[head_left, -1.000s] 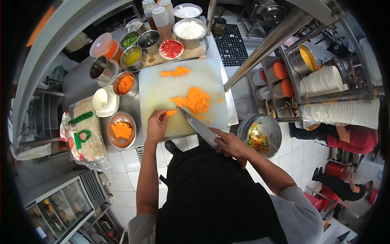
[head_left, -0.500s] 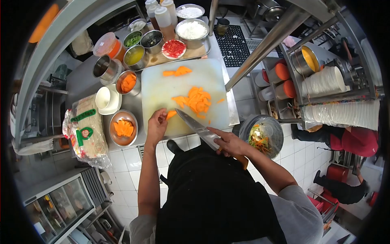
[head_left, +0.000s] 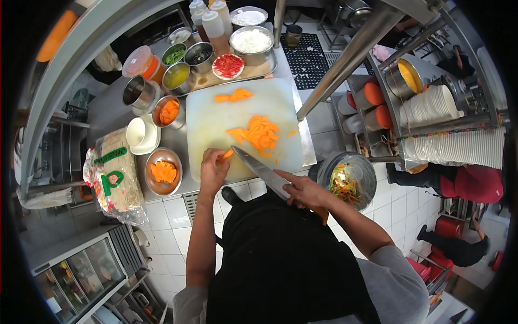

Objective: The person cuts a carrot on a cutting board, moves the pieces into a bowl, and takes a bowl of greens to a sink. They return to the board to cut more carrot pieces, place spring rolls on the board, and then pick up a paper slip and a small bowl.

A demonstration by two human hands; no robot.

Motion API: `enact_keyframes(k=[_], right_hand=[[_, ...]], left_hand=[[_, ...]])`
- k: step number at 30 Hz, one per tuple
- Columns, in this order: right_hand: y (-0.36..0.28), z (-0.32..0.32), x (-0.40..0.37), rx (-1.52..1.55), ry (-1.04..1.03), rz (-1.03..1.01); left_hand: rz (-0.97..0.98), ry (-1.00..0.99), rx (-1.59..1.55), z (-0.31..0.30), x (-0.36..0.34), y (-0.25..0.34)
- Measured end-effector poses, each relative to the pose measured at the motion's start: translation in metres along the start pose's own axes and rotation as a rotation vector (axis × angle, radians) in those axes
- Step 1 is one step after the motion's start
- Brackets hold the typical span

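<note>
My right hand (head_left: 305, 190) grips a large kitchen knife (head_left: 261, 171) with its index finger stretched along the back of the blade. The knife tip is over the near part of the white cutting board (head_left: 208, 121), beside a carrot piece (head_left: 227, 155). My left hand (head_left: 215, 168) pinches that piece between its fingertips at the board's near edge. A pile of carrot slices (head_left: 261, 133) lies at the middle right of the board. Larger carrot pieces (head_left: 234, 95) rest near its far edge.
Left of the board are a metal bowl of carrot slices (head_left: 163, 171), white bowls (head_left: 141, 133) and a bagged package (head_left: 116, 175). Several ingredient containers and squeeze bottles (head_left: 215, 27) line the back. A lined scrap bin (head_left: 367, 181) stands right; two people are beyond it.
My left fingers have closed around the carrot piece, and its near end has shifted slightly. The knife stays almost in the same place.
</note>
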State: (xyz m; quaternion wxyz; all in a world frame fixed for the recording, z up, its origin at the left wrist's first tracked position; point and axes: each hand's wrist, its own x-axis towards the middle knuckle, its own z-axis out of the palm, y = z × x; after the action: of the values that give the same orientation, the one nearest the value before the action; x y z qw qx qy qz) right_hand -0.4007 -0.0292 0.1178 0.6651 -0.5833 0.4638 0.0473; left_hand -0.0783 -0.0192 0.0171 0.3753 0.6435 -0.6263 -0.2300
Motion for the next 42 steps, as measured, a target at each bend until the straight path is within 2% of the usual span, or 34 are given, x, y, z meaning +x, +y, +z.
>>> enact_keyframes(k=[15, 17, 23, 26, 30, 42], right_hand=[[-0.008, 0.005, 0.000, -0.157, 0.029, -0.036], [-0.006, 0.006, 0.002, -0.204, 0.061, -0.099], [-0.009, 0.006, 0.004, -0.258, 0.120, -0.116], [-0.021, 0.002, 0.000, -0.158, 0.076, -0.035], [-0.020, 0.001, 0.000, -0.126, 0.073, -0.041], [-0.024, -0.001, 0.001, -0.164, 0.027, -0.023]], left_hand=[[-0.032, 0.049, -0.083, 0.003, 0.003, -0.001], [-0.026, 0.052, -0.077, 0.004, 0.003, -0.002], [-0.047, 0.057, -0.062, 0.007, 0.007, -0.008], [-0.100, 0.058, -0.098, 0.008, 0.007, -0.011], [-0.120, 0.059, -0.129, 0.007, 0.007, -0.011], [-0.037, 0.052, -0.078, 0.009, 0.002, -0.006]])
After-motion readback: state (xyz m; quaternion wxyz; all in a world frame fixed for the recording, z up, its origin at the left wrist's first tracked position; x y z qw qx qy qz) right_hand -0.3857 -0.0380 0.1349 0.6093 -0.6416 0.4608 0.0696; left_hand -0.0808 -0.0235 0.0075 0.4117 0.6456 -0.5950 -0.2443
